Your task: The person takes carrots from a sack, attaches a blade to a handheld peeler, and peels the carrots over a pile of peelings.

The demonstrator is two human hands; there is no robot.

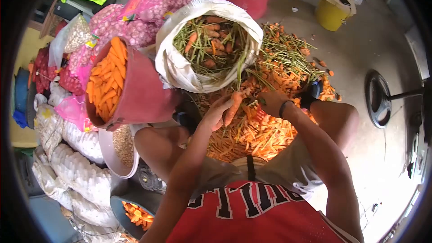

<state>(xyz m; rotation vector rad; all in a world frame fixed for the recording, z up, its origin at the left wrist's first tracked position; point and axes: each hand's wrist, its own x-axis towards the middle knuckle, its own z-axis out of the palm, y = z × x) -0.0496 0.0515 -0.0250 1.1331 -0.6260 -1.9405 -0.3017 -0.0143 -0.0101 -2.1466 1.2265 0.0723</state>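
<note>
Left hand (214, 117): our fingers close round a carrot (233, 108) above peelings (258, 141). Right hand (272, 101): fingers curled beside it, contents unclear. A loose hold could drop the carrot into the peelings. Red bucket (139, 90) crowds our left; white sack (168, 58) limits forward reach.

The bucket (150, 87) looks matt plastic, the white sack (168, 58) wrinkled woven cloth.

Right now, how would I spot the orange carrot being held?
Find the open white fabric sack of leafy carrots. On its near side is the bare left hand. The orange carrot is the only one in its fingers, above loose orange peelings.
</note>
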